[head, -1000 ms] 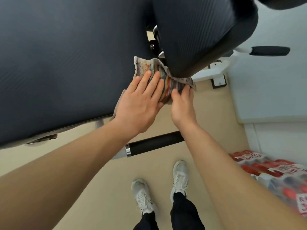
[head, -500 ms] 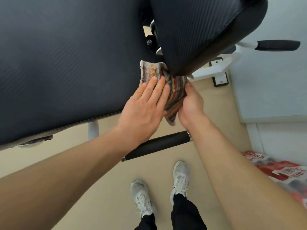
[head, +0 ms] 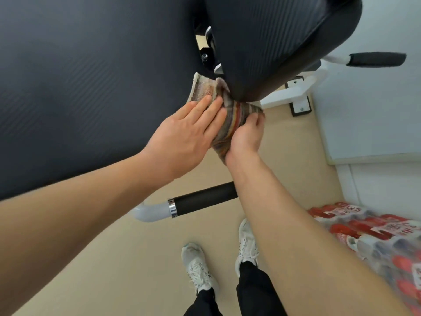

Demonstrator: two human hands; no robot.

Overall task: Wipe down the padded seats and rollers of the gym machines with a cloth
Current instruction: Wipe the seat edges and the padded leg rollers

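Both hands are seen on a striped, multicoloured woven cloth (head: 224, 119) at the gap between two dark padded gym-machine cushions. The left hand (head: 182, 137) is laid flat and open, fingers together, pressing the cloth's pale upper edge against the large black textured pad (head: 91, 87) that fills the left of the view. The right hand (head: 247, 131) is closed around the bunched lower part of the cloth, just under the rounded tip of the second black ribbed pad (head: 262, 49).

The cloth's long axis runs from upper left to lower right, its loose tail hanging down between the two wrists. Its stripes, in red, brown, grey and cream, follow that hanging length.

Below the arms, a black foam-covered handle (head: 205, 198) with a chrome collar on a white curved tube is visible above the beige floor (head: 114, 258). A second black grip (head: 377, 59) on the white metal frame (head: 289, 93) is seen at upper right. White trainers (head: 198, 265) and black trousers are shown below. Shrink-wrapped red-labelled packs (head: 373, 236) lie at right; their white lettering cannot be read.
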